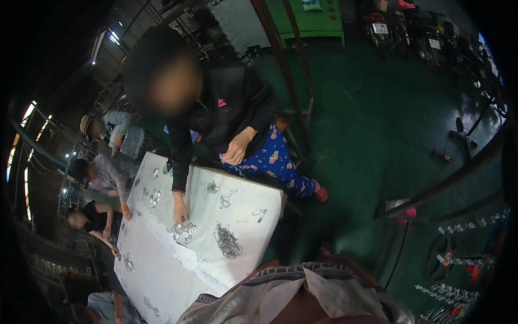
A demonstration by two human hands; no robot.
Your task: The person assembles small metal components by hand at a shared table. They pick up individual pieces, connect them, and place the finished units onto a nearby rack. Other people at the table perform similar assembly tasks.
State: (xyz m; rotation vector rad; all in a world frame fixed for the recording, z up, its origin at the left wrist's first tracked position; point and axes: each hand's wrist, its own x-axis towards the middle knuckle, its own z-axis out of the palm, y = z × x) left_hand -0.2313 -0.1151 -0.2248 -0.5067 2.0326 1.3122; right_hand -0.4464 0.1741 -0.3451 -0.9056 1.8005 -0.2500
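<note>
Neither of my hands shows; only my light, patterned clothing (270, 297) fills the lower edge. Before me stands a long table (167, 275) with a white cover. The nearest thing on it is a dense heap of thin, dark bent-metal pieces (227, 241). Farther left lies a looser pile of shinier metal pieces (184, 232), touched by the hand (180, 209) of a co-worker in a black top. That person's other hand (239, 146) rests closed near the lap. Smaller metal clusters (225, 201) lie toward the far right corner.
Several other people (106, 174) sit along the table's left side, near more small piles (128, 263). Brown metal posts (280, 59) rise behind the co-worker. Motorbikes (380, 29) are parked at the back right. Metal parts hang on a rack (458, 260) at the right.
</note>
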